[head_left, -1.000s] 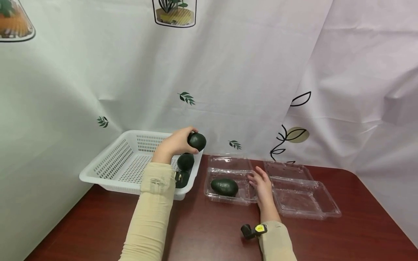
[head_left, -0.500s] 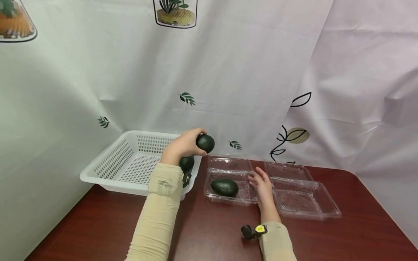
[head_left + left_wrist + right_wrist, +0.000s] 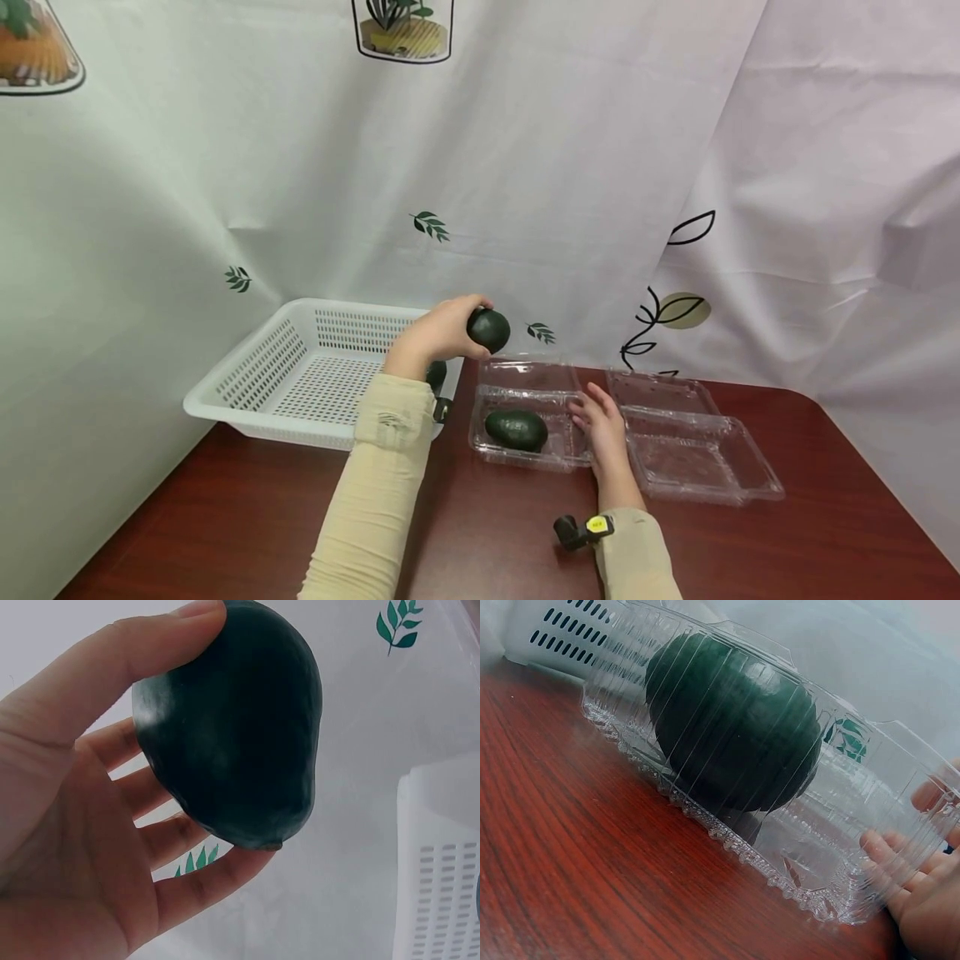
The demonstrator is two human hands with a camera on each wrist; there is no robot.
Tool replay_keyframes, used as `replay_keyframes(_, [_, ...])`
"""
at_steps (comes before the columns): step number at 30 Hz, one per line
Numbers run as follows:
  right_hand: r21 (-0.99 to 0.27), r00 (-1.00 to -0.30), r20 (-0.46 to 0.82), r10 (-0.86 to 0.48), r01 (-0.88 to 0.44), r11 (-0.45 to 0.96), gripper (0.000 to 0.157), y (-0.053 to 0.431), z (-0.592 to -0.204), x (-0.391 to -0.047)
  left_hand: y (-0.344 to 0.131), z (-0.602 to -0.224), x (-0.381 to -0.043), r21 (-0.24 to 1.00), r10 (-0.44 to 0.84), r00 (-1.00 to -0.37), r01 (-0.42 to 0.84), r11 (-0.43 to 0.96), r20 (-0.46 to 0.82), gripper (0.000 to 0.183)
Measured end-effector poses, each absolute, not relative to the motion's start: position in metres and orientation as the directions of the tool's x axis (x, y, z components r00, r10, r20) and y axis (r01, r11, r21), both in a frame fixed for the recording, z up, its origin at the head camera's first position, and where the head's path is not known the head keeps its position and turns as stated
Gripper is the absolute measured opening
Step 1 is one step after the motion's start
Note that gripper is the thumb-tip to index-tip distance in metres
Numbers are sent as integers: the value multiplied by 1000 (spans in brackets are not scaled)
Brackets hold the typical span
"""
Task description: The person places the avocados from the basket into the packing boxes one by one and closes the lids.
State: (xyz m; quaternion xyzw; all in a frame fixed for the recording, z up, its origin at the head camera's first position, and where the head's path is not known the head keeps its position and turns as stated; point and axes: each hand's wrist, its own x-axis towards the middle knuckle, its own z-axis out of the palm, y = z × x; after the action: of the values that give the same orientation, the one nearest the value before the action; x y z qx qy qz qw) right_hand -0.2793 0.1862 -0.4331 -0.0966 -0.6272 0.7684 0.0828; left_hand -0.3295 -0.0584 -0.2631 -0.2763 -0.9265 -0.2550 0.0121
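Held up in my left hand (image 3: 442,329) is a dark green avocado (image 3: 489,331), gripped between thumb and fingers. In the left wrist view the thumb lies over the avocado (image 3: 240,727) and the fingers curl behind and under it. It hangs above the raised lid (image 3: 528,371) of a clear plastic clamshell container (image 3: 525,457). A second avocado (image 3: 516,430) lies in the left part of that container. My right hand (image 3: 602,429) is at the container's right end, its relaxed fingers (image 3: 900,859) against the clear wall in the right wrist view.
To the left stands a white perforated basket (image 3: 217,411), with another avocado (image 3: 436,375) partly hidden behind my left arm. A second clear clamshell container (image 3: 690,467) sits to the right with its lid raised. A printed white curtain (image 3: 562,167) hangs behind the brown table (image 3: 225,517).
My left hand has moved right with the avocado, from over the basket's right edge to above the container's lid. The right hand has stayed where it was.
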Motion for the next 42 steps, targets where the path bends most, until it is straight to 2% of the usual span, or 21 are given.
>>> replay_keyframes(9, [-979, -966, -30, 256, -23, -203, 46, 187, -433, -281, -47, -263, -329, 434, 540, -824, 555, 710, 171, 66])
replay_keyframes(23, [-982, -967, -21, 255, -28, -187, 46, 188, -434, -281, -29, -265, -325, 411, 547, -825, 552, 726, 143, 67])
replay_keyframes(42, [-981, -969, -28, 247, -21, -195, 46, 189, -436, -281, -5, -271, -321, 382, 614, -775, 619, 686, 152, 66])
